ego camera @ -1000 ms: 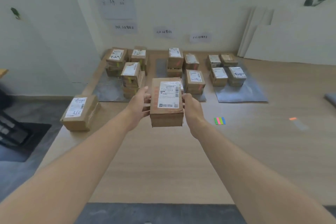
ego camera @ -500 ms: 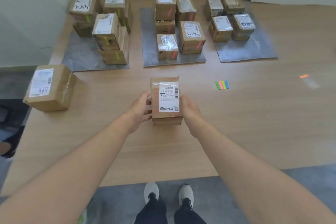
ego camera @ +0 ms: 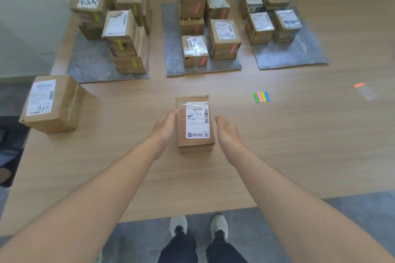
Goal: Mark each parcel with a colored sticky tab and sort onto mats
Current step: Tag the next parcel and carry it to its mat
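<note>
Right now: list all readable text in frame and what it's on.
"100291" (handwritten, my best reading): label on the front-right parcel on the middle mat.
"A68" (handwritten): label on the big parcel at the table's left edge, off the mats.
Nearest parcel: printed label with barcode and QR code; the text is too small to read.
All other parcel labels and scribbles: too blurred to read.

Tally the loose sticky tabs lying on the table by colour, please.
Green tab: 1
Pink tab: 1
Yellow-green tab: 1
Blue tab: 1
Orange tab, lying apart to the right: 1
Total: 5
</note>
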Demonstrator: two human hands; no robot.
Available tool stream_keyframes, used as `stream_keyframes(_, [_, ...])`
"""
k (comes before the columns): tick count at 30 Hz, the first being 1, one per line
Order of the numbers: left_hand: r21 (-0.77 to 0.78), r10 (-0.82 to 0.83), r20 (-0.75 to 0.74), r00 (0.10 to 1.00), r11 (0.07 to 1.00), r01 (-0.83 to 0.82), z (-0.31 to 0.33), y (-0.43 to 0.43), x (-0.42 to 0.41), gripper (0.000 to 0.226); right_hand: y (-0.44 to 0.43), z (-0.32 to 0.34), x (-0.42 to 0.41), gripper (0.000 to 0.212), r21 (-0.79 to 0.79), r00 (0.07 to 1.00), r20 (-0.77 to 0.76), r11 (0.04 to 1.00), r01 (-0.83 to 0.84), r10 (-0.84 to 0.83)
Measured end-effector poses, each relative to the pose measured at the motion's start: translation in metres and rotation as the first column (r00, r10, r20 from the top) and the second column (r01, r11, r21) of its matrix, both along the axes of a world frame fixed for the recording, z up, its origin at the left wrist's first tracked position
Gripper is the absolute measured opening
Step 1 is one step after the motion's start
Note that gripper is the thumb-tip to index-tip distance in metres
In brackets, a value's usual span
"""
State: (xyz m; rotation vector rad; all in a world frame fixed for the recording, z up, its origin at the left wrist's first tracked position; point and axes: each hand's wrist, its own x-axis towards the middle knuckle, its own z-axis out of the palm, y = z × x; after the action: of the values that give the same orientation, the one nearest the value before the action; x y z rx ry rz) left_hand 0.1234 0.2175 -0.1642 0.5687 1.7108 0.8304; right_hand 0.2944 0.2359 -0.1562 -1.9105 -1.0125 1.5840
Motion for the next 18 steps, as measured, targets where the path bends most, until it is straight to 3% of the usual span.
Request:
stream_keyframes(3, [0.121, 0.028, -0.040, 0.999, 0.992, -0.023, 0.018, 0.019, 0.010, 0.018, 0.007, 0.006, 0.014, 0.047, 0.057, 0.997, 0.031, 0.996, 0.072, -0.074])
stream_keyframes(7, [0.203, -0.016, 0.012, 1.000, 0.979, 0.013, 0.032, 0.047, 0.037, 0.025, 0.023, 0.008, 0.050, 0.048, 0.153, 0.988, 0.052, 0.979, 0.136, -0.145])
stream_keyframes(13, [0.146, -0.101, 0.136, 0.985, 0.986, 0.081, 0.034, 0.080, 0.113, 0.043, 0.065, -0.010, 0.124, 0.034, 0.175, 0.979, 0.009, 0.964, 0.201, -0.205])
stream_keyframes(18, [0.095, -0.035, 0.158, 0.987, 0.995, 0.020, 0.010, 0.118, 0.177, 0.040, 0.114, -0.040, 0.184, 0.017, 0.210, 0.991, 0.018, 0.970, 0.125, -0.131])
